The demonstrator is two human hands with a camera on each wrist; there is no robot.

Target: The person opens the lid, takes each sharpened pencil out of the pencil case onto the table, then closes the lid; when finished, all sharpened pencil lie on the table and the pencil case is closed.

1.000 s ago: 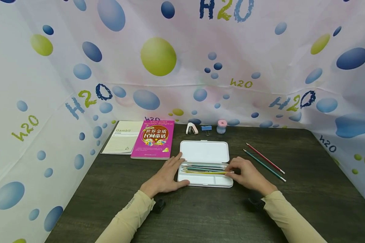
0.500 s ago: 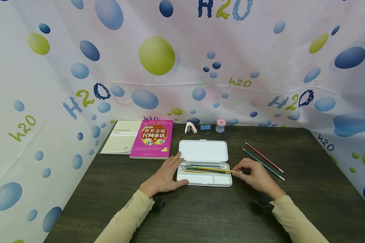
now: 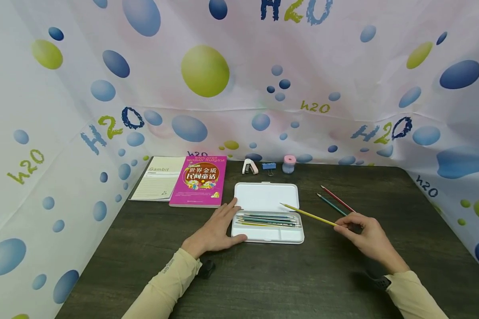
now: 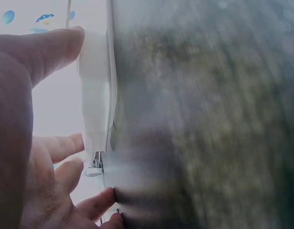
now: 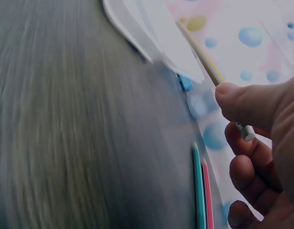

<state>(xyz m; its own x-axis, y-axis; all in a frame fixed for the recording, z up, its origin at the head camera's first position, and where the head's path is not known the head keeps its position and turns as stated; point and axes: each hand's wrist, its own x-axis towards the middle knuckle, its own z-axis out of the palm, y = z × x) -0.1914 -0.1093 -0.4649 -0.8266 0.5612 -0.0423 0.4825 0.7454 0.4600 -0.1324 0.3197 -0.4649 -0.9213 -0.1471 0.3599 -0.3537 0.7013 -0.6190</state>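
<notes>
R hand (image 3: 367, 237), lower right of centre in head view, pinches a yellow pencil (image 3: 309, 214) by its end betw thumb & fingers; pencil slants up-left, tip over the right edge of the white pencil case (image 3: 267, 197), lifted clear of it. Right wrist view shows thumb & fingers (image 5: 242, 107) clamped on the pencil's end, though blurred. L hand (image 3: 217, 228) lies flat w/ fingers straight, spread along the case's left side, thumb at the near left corner; left wrist view shows fingers (image 4: 51, 47) touching the case edge. Case sits open at frame centre on dark wood table (image 3: 263, 279), lid laid back, several pencils in the tray (image 3: 268, 219). Red pencil (image 3: 337, 198) & green pencil (image 3: 331, 204) lie side by side on table just above the R hand. Pink book (image 3: 199, 180) & notepad (image 3: 159, 178) at centre left.
</notes>
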